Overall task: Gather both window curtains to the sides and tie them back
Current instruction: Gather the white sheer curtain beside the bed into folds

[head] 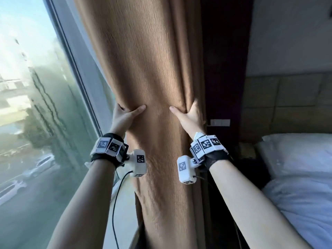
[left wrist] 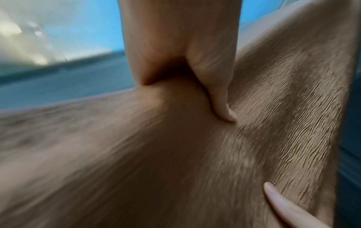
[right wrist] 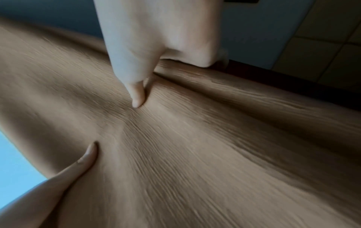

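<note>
A brown ribbed curtain (head: 152, 69) hangs gathered into one thick bundle in the middle of the head view. My left hand (head: 125, 115) grips its window side, thumb across the front and fingers hidden behind the cloth. My right hand (head: 188, 115) grips the opposite side the same way, at the same height. The left wrist view shows the left thumb (left wrist: 220, 100) pressed into the curtain (left wrist: 175, 154), with the right thumb (left wrist: 283, 205) at lower right. In the right wrist view the right thumb (right wrist: 136, 92) dents the curtain (right wrist: 195, 146), and the left thumb (right wrist: 84, 158) lies lower left.
A large window (head: 36, 105) fills the left, with a pale sill (head: 124, 203) below the curtain. A dark wall panel (head: 224, 69) with a light switch (head: 220, 122) stands right of the curtain. A bed with a white pillow (head: 296, 150) lies at the right.
</note>
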Action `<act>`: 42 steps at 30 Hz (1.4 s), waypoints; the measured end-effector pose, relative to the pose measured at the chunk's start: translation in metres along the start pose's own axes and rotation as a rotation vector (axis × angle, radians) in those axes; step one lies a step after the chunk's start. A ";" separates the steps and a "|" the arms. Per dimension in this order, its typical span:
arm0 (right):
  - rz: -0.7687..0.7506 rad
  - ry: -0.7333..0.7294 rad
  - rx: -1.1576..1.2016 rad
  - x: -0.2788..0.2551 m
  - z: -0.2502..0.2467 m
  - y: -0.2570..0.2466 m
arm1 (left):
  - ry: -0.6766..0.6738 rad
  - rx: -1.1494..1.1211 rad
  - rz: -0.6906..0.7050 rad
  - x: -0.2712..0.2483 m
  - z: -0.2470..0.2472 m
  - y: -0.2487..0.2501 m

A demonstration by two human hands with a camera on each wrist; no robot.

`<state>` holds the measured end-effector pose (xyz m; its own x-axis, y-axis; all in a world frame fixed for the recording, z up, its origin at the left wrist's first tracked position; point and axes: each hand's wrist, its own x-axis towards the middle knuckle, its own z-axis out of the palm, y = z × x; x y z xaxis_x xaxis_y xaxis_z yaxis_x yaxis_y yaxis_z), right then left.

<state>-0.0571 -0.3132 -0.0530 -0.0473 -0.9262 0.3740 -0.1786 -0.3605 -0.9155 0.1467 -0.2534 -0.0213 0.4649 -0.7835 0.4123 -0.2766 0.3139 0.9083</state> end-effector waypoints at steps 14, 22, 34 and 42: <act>-0.134 0.067 -0.209 0.242 -0.009 0.093 | -0.047 0.038 0.109 0.200 0.161 -0.087; -0.111 -0.016 -0.165 0.386 -0.004 0.144 | -0.066 0.033 -0.021 0.303 0.237 -0.114; -0.136 -0.016 -0.112 0.530 0.004 0.201 | -0.051 0.039 -0.042 0.416 0.324 -0.159; -0.172 -0.008 -0.089 0.615 0.018 0.230 | -0.101 0.008 -0.016 0.501 0.368 -0.186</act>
<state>-0.1095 -0.9678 -0.0367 -0.0006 -0.8530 0.5219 -0.2695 -0.5025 -0.8215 0.1221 -0.9017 -0.0099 0.3826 -0.8385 0.3880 -0.2766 0.2968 0.9140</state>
